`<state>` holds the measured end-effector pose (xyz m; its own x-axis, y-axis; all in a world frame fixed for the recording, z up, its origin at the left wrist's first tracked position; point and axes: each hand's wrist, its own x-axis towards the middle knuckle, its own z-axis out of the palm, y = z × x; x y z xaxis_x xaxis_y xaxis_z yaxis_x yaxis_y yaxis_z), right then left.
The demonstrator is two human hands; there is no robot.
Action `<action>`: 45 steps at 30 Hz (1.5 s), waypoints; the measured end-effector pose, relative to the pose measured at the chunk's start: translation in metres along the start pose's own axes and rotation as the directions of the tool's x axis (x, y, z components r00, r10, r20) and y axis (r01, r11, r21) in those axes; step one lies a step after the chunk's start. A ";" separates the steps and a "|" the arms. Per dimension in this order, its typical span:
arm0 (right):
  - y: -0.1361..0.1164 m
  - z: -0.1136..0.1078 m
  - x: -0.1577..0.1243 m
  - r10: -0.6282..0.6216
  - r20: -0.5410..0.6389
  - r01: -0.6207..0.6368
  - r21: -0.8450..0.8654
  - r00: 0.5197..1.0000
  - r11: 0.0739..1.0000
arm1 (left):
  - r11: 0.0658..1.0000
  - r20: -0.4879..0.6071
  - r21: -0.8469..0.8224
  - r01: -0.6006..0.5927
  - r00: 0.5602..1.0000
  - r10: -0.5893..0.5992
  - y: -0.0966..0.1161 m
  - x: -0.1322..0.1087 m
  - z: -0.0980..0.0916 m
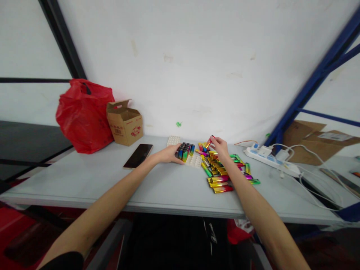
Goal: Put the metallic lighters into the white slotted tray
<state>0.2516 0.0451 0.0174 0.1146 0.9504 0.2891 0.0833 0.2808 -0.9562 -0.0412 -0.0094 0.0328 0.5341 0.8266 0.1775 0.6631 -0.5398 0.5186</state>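
Note:
My left hand (171, 154) curves round a cluster of upright shiny tubes (185, 151) with black tops, coloured green, blue and gold. Beneath and beside the cluster lies a pale tray with round holes (194, 160). Between the thumb and fingers of my right hand (219, 146) is a small shiny tube (208, 143), red and gold. It is held just above a loose pile of similar metallic tubes (220, 179) in gold, red, green and magenta. Some of the pile is hidden by my right forearm.
Left of my hand lies a phone (138, 156). An open cardboard box (125, 124) and a red plastic bag (86, 116) stand at the back left. Another pale tray (173, 140) is near the wall. On the right are a power strip with cables (271, 162) and flattened cardboard (315, 142).

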 end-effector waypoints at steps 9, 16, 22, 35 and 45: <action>-0.023 0.028 -0.030 0.046 0.395 -0.183 0.318 0.917 0.930 | 1.000 -0.008 -0.001 -0.028 1.000 0.028 0.003 -0.001 -0.001; -0.021 0.037 -0.038 0.020 0.405 -0.005 -0.036 0.914 0.999 | 0.999 -0.007 -0.004 -0.036 0.999 0.036 -0.004 0.002 0.002; -0.023 0.040 -0.044 -0.210 0.289 0.316 -0.393 0.934 0.864 | 0.997 -0.021 -0.019 -0.076 0.997 0.075 -0.004 0.001 0.002; -0.027 0.047 -0.050 -0.312 0.240 0.393 -0.552 0.919 0.735 | 0.998 -0.014 -0.016 -0.054 0.998 0.054 0.000 0.000 0.001; -0.035 0.043 -0.058 -0.405 0.352 0.529 -0.418 0.844 0.738 | 0.997 -0.025 -0.041 -0.069 0.997 0.068 0.001 0.000 0.000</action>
<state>0.1992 -0.0139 0.0325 -0.2856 0.7351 0.6149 0.5361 0.6544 -0.5332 -0.0407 -0.0101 0.0332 0.5652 0.7913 0.2331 0.6023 -0.5889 0.5389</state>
